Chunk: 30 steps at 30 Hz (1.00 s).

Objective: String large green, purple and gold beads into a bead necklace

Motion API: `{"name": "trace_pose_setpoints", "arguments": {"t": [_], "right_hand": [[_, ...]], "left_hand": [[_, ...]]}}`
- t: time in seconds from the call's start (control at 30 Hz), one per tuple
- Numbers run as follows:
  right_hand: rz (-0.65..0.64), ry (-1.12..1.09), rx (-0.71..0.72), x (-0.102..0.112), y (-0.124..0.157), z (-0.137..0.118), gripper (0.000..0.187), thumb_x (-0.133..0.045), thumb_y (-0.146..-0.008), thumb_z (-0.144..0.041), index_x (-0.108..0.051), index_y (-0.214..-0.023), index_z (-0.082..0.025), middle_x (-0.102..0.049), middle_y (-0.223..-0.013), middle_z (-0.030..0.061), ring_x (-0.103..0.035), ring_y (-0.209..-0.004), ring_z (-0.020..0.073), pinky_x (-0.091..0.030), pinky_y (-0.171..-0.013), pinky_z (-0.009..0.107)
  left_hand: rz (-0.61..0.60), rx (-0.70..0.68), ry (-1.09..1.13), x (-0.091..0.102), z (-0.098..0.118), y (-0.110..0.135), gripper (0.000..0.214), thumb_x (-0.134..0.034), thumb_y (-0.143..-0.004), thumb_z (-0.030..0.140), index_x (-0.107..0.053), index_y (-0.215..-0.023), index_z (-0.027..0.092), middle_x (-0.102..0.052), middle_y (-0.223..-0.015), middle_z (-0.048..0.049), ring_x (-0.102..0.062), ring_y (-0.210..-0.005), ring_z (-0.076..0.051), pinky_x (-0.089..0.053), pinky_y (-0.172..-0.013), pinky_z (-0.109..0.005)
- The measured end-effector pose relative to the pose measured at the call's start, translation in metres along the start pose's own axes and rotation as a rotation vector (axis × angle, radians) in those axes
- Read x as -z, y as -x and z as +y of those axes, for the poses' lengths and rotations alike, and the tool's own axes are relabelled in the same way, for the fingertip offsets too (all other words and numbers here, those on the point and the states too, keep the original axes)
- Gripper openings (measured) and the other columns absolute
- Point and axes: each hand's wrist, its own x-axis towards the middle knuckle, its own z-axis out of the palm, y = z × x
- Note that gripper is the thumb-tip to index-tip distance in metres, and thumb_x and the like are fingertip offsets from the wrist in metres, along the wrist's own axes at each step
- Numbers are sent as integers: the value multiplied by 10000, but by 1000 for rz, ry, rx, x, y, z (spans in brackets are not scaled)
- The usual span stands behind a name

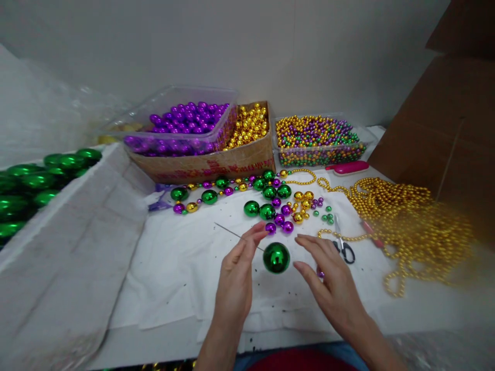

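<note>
My left hand [240,260] pinches a long thin needle [229,231] between thumb and fingers. One end of the needle points up to the left; the other meets a large shiny green ball bead [276,257]. Whether the needle passes through the bead I cannot tell. Just right of that bead, my right hand [325,270] is open, thumb and fingers apart, not touching it. Beyond the hands lie loose purple beads [279,219], green beads [266,211], gold beads [298,216] and small green beads [328,218]. A purple bead [320,272] is partly hidden by my right hand.
A strung bead garland [209,197] lies behind, before a clear tub of purple beads [228,116], a cardboard box [201,169] and a mixed-bead tub [323,156]. Scissors [348,253], gold bead strands [390,198] and a pink-handled tool [351,167] lie right. A white box [88,247] stands left.
</note>
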Motion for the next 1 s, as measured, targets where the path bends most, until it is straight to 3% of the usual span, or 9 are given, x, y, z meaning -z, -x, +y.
{"name": "trace_pose_setpoints", "arguments": {"t": [0.1,0.2,0.3,0.4,0.53,0.67,0.8,0.9,1.0], "right_hand": [[-92,-226,-24,-1,-5,-14,322,-563,-870,-243,-567,-1191,-222,-622,-1104,82,-550,-1019,215,-453,-872,370],[-185,-516,-242,-10,-4,-15,154,-536,-882,-267,-653,-847,-175,-614,-679,4,-569,-660,136,-453,-620,247],[-90,-757,-523,-15,1,-2,231,-543,-873,-348,-620,-778,-152,-496,-517,-49,-397,-430,66,-294,-413,179],[78,-841,-628,-11,4,14,250,-626,-810,-393,-633,-811,-143,-509,-518,-45,-323,-410,47,-194,-376,171],[367,-903,-697,8,6,30,241,-720,-720,-376,-648,-806,-163,-494,-534,-45,-385,-469,57,-262,-410,151],[651,-821,-622,30,8,41,199,-717,-719,-343,-628,-764,-171,-551,-682,-18,-383,-481,52,-262,-399,161],[653,-850,-553,37,10,45,187,-657,-771,-335,-610,-757,-155,-627,-920,53,-316,-431,26,-203,-365,183],[592,-895,-595,38,11,48,194,-640,-785,-327,-595,-724,-148,-616,-724,22,-265,-401,25,-176,-366,179],[655,-812,-584,44,12,51,209,-642,-782,-335,-582,-703,-151,-562,-594,-8,-261,-394,38,-179,-363,178]], "left_hand": [[-70,-54,-39,-10,9,9,189,-613,-826,269,-730,-892,137,-593,-1249,-99,-439,-1254,-250,-302,-1076,-324],[-32,-80,3,-11,12,10,213,-607,-827,306,-726,-887,139,-623,-1192,-109,-477,-1213,-273,-362,-1039,-363],[-12,-37,35,-6,7,2,217,-607,-824,325,-716,-873,144,-646,-1131,-116,-532,-1129,-281,-440,-948,-379],[-93,99,81,-5,-5,-8,245,-590,-832,348,-706,-880,137,-661,-1063,-122,-590,-977,-254,-470,-876,-378],[-279,239,-37,-17,-29,-29,253,-602,-820,338,-707,-943,143,-662,-1020,-127,-585,-898,-249,-456,-836,-378],[-339,-45,-449,-40,-62,-66,154,-668,-747,186,-734,-885,203,-650,-1012,-100,-479,-1059,-276,-277,-1009,-382],[-363,-224,-580,-66,-97,-105,210,-584,-723,45,-705,-753,214,-615,-969,-124,-372,-1166,-314,-123,-1061,-436],[-355,-219,-609,-76,-109,-122,216,-567,-699,6,-651,-633,194,-591,-847,-128,-382,-1141,-327,-123,-1045,-453],[-355,-221,-619,-72,-103,-121,183,-622,-679,20,-664,-653,197,-596,-811,-97,-440,-1057,-299,-197,-1017,-417]]}}
